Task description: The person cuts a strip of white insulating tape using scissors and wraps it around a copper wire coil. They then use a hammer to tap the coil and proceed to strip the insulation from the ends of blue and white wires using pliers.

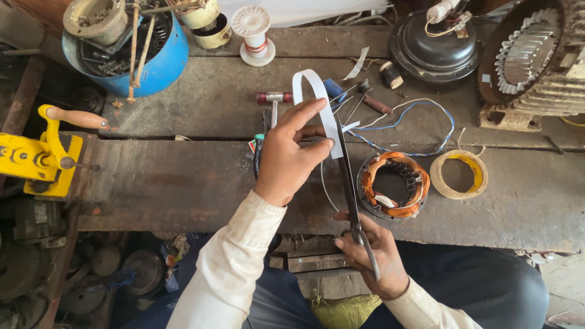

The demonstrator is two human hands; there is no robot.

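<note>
Head view shows us both hands over the wooden desk [183,183], working a strip of white insulating paper [320,103] against a pair of scissors [350,183]. Our left hand [289,152] is closed in a pinch on the strip, thumb and fingers gripping its lower part, so the paper sits directly in that hand and rises beyond it, away from us, curling over in a loop at the top. Its long axis runs roughly near-to-far, leaning slightly toward the right hand at the lower end. Our right hand [372,256] is nearer to us and lower in the frame, fingers wrapped through the scissor handles; the long blades point away from us, reaching up to meet the strip's lower end just beside the left hand's fingertips. So the blade line and the paper's length lie almost parallel, meeting at a shallow angle. We cannot tell how far the blades stand parted. Just to the right of the blades rests a copper-wound stator [393,183], with a roll of yellow tape [458,175] beyond that.
</note>
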